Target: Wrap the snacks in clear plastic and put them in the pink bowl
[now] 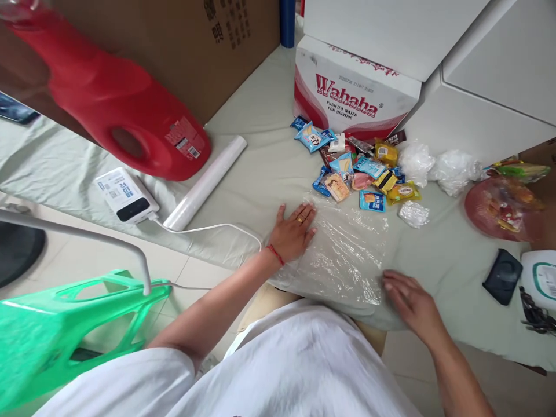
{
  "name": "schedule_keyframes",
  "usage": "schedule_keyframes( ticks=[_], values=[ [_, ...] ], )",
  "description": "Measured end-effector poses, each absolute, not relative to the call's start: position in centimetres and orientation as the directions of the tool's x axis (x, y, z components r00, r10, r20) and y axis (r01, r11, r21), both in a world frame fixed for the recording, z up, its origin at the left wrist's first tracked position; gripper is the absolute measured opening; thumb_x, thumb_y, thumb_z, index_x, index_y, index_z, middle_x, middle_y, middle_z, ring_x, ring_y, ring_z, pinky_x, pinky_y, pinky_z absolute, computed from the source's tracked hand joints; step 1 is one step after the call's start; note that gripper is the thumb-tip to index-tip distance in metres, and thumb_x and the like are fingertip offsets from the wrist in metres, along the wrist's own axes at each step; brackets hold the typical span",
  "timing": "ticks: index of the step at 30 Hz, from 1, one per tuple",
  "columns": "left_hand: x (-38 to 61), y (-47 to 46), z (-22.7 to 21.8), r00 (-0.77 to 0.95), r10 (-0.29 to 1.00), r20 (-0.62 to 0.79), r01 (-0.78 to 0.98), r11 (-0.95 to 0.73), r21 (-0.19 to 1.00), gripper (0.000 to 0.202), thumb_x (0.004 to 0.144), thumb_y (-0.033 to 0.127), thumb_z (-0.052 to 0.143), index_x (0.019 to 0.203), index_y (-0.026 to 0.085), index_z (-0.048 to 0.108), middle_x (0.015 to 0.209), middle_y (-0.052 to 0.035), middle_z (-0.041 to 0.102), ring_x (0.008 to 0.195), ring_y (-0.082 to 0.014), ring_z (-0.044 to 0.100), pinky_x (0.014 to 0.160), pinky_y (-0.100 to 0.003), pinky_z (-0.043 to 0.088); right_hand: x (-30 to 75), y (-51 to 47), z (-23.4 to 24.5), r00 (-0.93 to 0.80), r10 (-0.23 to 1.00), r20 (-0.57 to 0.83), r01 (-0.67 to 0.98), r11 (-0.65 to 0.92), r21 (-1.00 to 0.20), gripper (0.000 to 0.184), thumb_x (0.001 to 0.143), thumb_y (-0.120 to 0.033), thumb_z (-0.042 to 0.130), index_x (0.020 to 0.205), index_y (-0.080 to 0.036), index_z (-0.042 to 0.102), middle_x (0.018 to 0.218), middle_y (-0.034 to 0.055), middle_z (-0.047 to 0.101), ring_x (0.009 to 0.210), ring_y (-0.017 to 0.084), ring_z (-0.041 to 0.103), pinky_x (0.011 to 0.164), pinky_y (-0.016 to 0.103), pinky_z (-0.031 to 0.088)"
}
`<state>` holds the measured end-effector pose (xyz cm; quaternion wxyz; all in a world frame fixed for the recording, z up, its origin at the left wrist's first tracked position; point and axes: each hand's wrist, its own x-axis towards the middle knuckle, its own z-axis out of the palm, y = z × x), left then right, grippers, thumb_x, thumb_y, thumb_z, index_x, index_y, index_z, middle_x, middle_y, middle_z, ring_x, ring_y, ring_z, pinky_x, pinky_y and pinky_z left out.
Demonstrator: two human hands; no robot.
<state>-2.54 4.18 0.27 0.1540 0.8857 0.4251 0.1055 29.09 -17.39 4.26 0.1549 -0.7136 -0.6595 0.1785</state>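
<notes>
A clear plastic film sheet [343,255] lies spread flat on the pale cloth-covered surface [260,168] in front of me. My left hand [293,231] rests flat on the sheet's left edge, fingers spread and open, with a ring and a red wrist string. My right hand [408,301] lies on the cloth at the sheet's lower right corner, fingers stretched out and touching its edge. A pile of several small wrapped snacks [356,168] sits just beyond the sheet.
A roll of film [206,180], a white power bank [125,195] with cable, and a red jug [113,98] lie left. A Wahaha box [351,92] stands behind the snacks. Crumpled film wads [434,165], a red bag [499,208], a black device [503,276]. Green stool [65,324] lower left.
</notes>
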Motion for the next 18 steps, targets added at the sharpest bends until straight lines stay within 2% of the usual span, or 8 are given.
schedule_keyframes(
  ticks=[2,6,8,11,13,15,17,18],
  values=[
    [-2.5,4.1,0.1,0.614,0.787,0.056,0.727,-0.592,0.348,0.057,0.108,0.041,0.027,0.162,0.024,0.034,0.168,-0.0099,0.034,0.156,-0.0274,0.033,0.128,-0.064,0.0,28.4,-13.0,5.6,0.146,0.989,0.037,0.892,-0.115,-0.437,0.036,0.103,-0.047,0.046,0.117,-0.028,0.074,0.115,0.0087,0.075,0.107,0.028,0.069,0.097,0.049,0.057],
    [-2.3,4.0,0.1,0.617,0.786,0.046,0.734,-0.595,0.328,0.058,0.108,0.042,0.027,0.163,0.024,0.033,0.168,-0.01,0.034,0.156,-0.0274,0.033,0.129,-0.064,0.001,24.4,-1.0,5.8,-0.015,0.98,0.199,0.928,0.088,-0.361,0.043,0.103,-0.042,0.046,0.135,-0.019,0.064,0.13,0.0144,0.067,0.122,0.032,0.058,0.112,0.053,0.044],
    [-2.3,4.0,0.1,0.618,0.785,0.048,0.735,-0.598,0.321,0.058,0.108,0.042,0.028,0.162,0.024,0.034,0.167,-0.0104,0.036,0.155,-0.0274,0.034,0.129,-0.064,0.003,22.3,4.3,4.8,-0.018,0.981,0.194,0.953,0.075,-0.295,0.057,0.097,-0.042,0.057,0.144,-0.01,0.055,0.141,0.021,0.059,0.13,0.038,0.05,0.114,0.057,0.038],
    [-2.4,4.1,0.1,0.615,0.786,0.059,0.735,-0.599,0.318,0.057,0.107,0.043,0.031,0.161,0.025,0.036,0.166,-0.0104,0.038,0.155,-0.0282,0.036,0.128,-0.065,0.006,21.0,9.1,3.3,-0.007,0.992,0.128,0.964,0.041,-0.262,0.06,0.088,-0.035,0.067,0.14,-0.007,0.057,0.133,0.0237,0.062,0.127,0.042,0.049,0.112,0.06,0.037],
    [-2.4,4.1,0.0,0.616,0.785,0.065,0.732,-0.601,0.322,0.057,0.107,0.043,0.032,0.161,0.025,0.037,0.166,-0.0102,0.039,0.154,-0.0281,0.037,0.128,-0.065,0.007,21.8,9.9,3.2,-0.011,0.99,0.141,0.939,0.058,-0.338,0.054,0.087,-0.031,0.066,0.135,-0.008,0.061,0.127,0.0224,0.065,0.124,0.04,0.053,0.109,0.058,0.041],
    [-2.4,4.1,-0.1,0.616,0.785,0.065,0.731,-0.6,0.326,0.057,0.107,0.043,0.031,0.161,0.025,0.037,0.167,-0.01,0.038,0.154,-0.0272,0.036,0.128,-0.065,0.006,23.4,9.1,4.0,0.037,0.976,0.214,0.88,0.07,-0.471,0.049,0.087,-0.033,0.063,0.131,-0.012,0.064,0.128,0.0196,0.065,0.12,0.035,0.057,0.104,0.052,0.048],
    [-2.4,4.1,-0.1,0.616,0.786,0.063,0.731,-0.599,0.328,0.057,0.107,0.043,0.029,0.161,0.024,0.037,0.167,-0.01,0.037,0.155,-0.0265,0.035,0.129,-0.064,0.004,24.9,6.9,5.3,0.198,0.95,0.243,0.754,0.01,-0.656,0.047,0.088,-0.043,0.062,0.127,-0.017,0.065,0.124,0.0148,0.068,0.108,0.029,0.064,0.093,0.046,0.056],
    [-2.4,4.1,-0.2,0.615,0.786,0.062,0.731,-0.598,0.328,0.057,0.108,0.043,0.029,0.161,0.024,0.037,0.167,-0.0102,0.036,0.155,-0.0263,0.034,0.128,-0.064,0.002,25.5,5.5,6.0,0.306,0.932,0.194,0.643,-0.052,-0.764,0.047,0.088,-0.049,0.061,0.123,-0.019,0.066,0.116,0.0124,0.07,0.096,0.026,0.067,0.083,0.043,0.058]
  ],
)
